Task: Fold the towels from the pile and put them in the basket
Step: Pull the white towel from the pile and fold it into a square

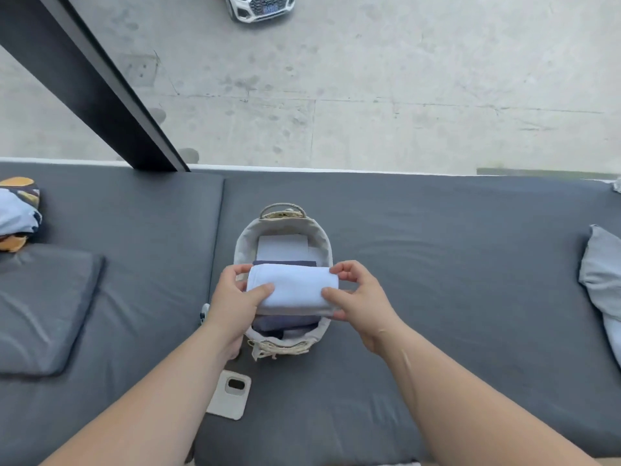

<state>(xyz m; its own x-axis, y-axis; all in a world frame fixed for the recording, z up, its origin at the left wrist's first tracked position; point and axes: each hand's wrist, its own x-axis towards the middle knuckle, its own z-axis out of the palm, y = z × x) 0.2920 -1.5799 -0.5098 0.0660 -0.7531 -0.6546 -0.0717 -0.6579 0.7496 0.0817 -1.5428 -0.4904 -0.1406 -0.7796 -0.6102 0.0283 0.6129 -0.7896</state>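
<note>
White folded towel (292,289) sits gripped over the basket (242,243).

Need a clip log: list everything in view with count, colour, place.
held towel: one, white, above basket
basket: one, pale, on a mat
blue towels: two showing, inside basket
far towel: one, white, basket's far end
phone case: one, beige, near basket
mats: two, dark grey, side by side
cushion: one, grey, left
patterned pillow: one, far left
grey pillow: one, right edge
car: one, white, outside
left hand: grips towel's left end
right hand: grips its right end
</note>
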